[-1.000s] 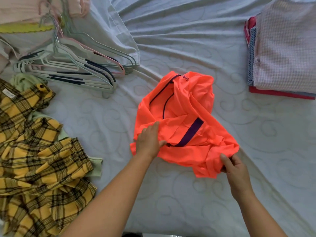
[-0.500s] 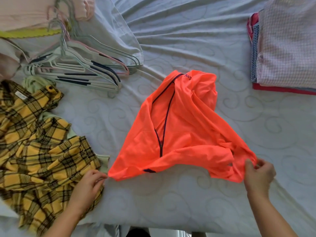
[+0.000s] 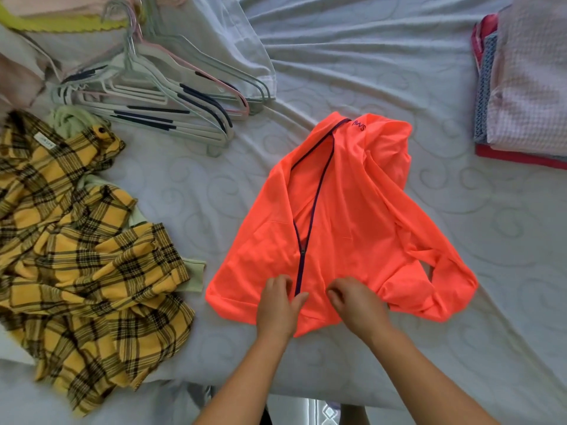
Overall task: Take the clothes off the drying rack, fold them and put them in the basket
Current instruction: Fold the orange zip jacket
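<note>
Orange zip jacket [image 3: 352,210] — crumpled, half-unzipped — lies spread on the bed.

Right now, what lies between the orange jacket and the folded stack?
Only bare sheet: in the head view nothing rests between the jacket and the stack.

A heap of plastic hangers [image 3: 159,108] lies on the pale bedsheet [image 3: 368,72].
</note>
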Tool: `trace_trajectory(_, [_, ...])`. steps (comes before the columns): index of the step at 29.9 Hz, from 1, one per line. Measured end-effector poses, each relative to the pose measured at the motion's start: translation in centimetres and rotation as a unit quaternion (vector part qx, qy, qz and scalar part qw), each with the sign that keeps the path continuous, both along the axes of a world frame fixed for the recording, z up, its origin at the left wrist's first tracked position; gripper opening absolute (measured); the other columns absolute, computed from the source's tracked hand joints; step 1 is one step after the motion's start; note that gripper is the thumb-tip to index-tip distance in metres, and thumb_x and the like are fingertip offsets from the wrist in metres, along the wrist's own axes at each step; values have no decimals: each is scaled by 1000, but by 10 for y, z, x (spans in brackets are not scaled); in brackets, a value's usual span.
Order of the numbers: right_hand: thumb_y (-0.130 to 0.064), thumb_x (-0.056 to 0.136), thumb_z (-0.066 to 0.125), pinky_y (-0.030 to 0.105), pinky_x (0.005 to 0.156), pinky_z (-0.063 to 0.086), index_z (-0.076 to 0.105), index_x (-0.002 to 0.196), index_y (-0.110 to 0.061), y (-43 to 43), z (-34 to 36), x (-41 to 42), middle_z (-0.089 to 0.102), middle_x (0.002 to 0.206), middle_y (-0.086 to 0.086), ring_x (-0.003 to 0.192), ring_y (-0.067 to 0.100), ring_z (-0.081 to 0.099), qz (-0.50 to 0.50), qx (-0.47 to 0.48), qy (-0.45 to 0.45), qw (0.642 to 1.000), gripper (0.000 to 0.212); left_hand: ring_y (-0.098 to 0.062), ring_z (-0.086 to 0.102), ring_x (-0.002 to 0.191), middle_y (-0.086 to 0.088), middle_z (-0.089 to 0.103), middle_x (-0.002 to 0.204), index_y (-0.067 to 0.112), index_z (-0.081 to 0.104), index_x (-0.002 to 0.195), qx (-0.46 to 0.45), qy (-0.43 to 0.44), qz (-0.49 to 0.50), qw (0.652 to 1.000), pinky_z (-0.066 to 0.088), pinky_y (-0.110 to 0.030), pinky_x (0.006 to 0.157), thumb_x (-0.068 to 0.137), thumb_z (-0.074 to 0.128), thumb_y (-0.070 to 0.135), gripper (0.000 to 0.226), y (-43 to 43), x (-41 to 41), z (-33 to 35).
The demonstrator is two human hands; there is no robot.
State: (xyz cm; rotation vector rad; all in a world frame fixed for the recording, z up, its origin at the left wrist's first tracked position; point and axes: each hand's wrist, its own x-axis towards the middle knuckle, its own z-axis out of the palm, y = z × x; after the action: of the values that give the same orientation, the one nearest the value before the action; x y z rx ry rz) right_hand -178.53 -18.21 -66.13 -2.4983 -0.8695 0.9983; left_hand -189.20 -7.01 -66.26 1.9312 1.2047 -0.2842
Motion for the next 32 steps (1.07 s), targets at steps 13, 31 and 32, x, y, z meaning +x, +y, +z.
trace_trajectory(13, [-21,85,62,34,78,40,60,99,-11,91,-5,25,60,103,8,100,25,55,-42,13,-24,999,17,-26,54,100,-6,56,106,11,51,110,5,-21,-27,999,38,-34,82,86,60,21,28,-2,0,-16])
trace_trajectory(31, [-3,77,68,26,67,35,65,80,0,87,57,95,64,76,12,73,18,54,-152,220,-67,961,5,-9,38,63,1,35,52,30,42,79,-28,-125,-141,982,23,-24,57,62,43,62,37,9,-38,15])
trace_trajectory(32, [-4,78,68,26,67,37,65,80,-1,89,63,106,63,75,10,72,19,55,-158,220,-71,960,5,-12,41,64,5,34,53,33,41,81,-34,-87,-163,982,25,-26,59,59,39,65,39,11,-50,11])
